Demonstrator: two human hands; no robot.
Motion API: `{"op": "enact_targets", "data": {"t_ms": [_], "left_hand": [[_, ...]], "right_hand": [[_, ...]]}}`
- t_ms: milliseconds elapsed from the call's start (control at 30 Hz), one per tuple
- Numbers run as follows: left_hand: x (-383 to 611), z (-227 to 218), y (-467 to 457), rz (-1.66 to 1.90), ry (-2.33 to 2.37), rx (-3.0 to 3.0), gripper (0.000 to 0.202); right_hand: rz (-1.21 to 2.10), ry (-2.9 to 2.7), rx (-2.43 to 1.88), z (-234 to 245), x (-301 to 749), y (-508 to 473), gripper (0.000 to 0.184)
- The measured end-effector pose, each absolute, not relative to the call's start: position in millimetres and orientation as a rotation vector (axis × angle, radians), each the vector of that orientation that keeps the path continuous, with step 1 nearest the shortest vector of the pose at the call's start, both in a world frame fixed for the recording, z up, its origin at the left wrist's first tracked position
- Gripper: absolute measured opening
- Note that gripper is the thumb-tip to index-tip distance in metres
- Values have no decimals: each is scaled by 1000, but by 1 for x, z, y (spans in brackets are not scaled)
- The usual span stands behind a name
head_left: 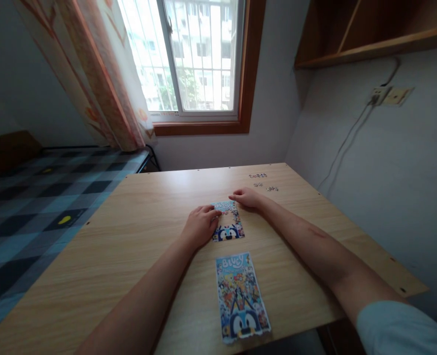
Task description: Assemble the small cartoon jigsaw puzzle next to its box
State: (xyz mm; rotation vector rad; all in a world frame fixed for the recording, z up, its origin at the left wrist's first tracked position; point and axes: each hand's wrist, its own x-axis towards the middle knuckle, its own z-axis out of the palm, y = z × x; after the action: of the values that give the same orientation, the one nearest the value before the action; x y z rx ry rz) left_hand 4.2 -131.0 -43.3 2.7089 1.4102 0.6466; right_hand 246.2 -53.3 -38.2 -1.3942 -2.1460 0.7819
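A partly assembled jigsaw puzzle (228, 233) lies flat on the wooden table, with bare wood showing through a gap in its middle. My left hand (202, 224) rests over the puzzle's left edge, fingers stretched out flat. At the upper right corner is my right hand (246, 196), its fingers drawn together and pointing left; whatever they may pinch is hidden. Closer to me lies a printed picture sheet (240, 296) with "Bluey" lettering, a crowd of cartoon figures and a big blue dog face at the bottom. The puzzle bears the same lettering and dog face.
Loose puzzle pieces (258, 176) lie in small groups at the table's far right. The wooden table (140, 207) stands beside a bed with a checked cover (74, 197). Ahead is a barred window (203, 59); a cable (346, 140) hangs down the right wall.
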Motion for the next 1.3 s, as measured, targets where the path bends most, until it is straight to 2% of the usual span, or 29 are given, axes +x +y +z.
{"op": "enact_targets", "data": {"t_ms": [100,167,333,600,867,1000,1300], "left_hand": [[4,-44,-131,659,1398,2696,32],[4,-43,-131,654,1397,2691,33],[5,-42,-132,629,1428,2686,39],[4,-45,-129,611,1420,2732,34],[2,-45,-127,634,1408,2753,33],[2,-45,-127,641,1413,2775,33],[-1,-45,-125,651,1395,2766,35]], "right_hand": [[525,-2072,-1348,-46,246,-70,41],[469,-2030,-1321,-50,248,-82,38],[542,-1970,-1297,-53,251,-100,32],[595,-1937,-1221,-58,253,-121,8],[312,-2112,-1151,-52,246,-132,12],[125,-2158,-1152,-51,240,-141,22],[181,-2140,-1041,-50,247,-142,38]]}}
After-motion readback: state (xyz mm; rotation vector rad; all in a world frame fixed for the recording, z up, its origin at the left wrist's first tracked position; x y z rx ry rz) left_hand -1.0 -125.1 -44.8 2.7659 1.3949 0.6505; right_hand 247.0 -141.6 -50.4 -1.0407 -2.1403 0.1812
